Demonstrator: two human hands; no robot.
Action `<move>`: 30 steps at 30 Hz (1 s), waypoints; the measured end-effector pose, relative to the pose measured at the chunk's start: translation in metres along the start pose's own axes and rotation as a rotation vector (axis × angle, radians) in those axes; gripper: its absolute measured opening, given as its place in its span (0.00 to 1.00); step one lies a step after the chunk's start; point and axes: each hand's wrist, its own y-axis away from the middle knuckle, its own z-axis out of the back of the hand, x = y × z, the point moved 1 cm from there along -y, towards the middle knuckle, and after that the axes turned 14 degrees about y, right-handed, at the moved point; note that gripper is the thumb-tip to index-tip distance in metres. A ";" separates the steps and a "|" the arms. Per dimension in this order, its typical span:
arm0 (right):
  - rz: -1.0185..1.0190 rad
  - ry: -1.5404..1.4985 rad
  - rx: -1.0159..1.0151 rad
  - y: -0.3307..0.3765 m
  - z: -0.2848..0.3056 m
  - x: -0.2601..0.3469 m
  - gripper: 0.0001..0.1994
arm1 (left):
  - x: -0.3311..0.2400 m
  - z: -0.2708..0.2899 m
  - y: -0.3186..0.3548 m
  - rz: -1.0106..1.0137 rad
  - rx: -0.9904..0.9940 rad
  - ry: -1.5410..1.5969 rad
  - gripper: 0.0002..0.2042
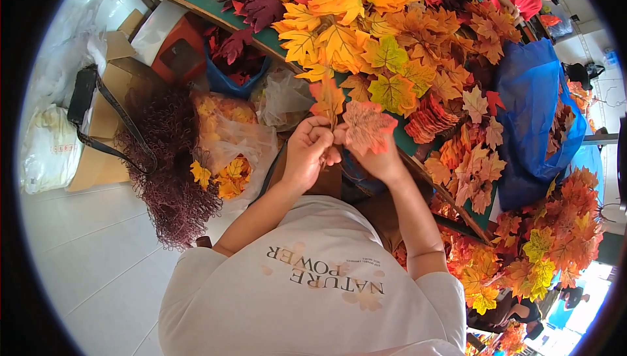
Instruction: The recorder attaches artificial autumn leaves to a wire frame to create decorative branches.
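You are holding a pale orange fabric leaf (367,126) in front of your chest, just off the near edge of the green table (215,5). Your right hand (382,160) is pinching it from below, fingers closed on it. Your left hand (307,154) is curling shut around the stem of a second orange leaf (326,98). A big heap of loose leaves (385,23) is waiting across the table, so most of the work seems left; finished bunches (555,238) are gathering at your right.

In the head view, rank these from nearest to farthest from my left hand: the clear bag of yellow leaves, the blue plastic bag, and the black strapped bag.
From the left hand:
1. Clear bag of yellow leaves, just to its left.
2. Blue plastic bag, far right across the table.
3. Black strapped bag, far left on the cardboard box.
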 end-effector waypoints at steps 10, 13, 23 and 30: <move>0.246 1.405 -0.600 -0.063 0.066 0.000 0.06 | -0.017 -0.007 0.003 0.323 0.126 0.359 0.17; 0.255 1.289 -0.671 -0.059 0.088 0.003 0.05 | -0.022 -0.016 0.001 0.352 0.227 0.398 0.15; -0.107 0.037 -0.808 -0.042 0.181 -0.002 0.16 | 0.010 -0.036 -0.010 0.321 0.332 0.144 0.12; 0.054 -0.941 -0.714 0.001 0.166 -0.021 0.12 | 0.026 -0.074 -0.023 0.198 0.152 -0.082 0.12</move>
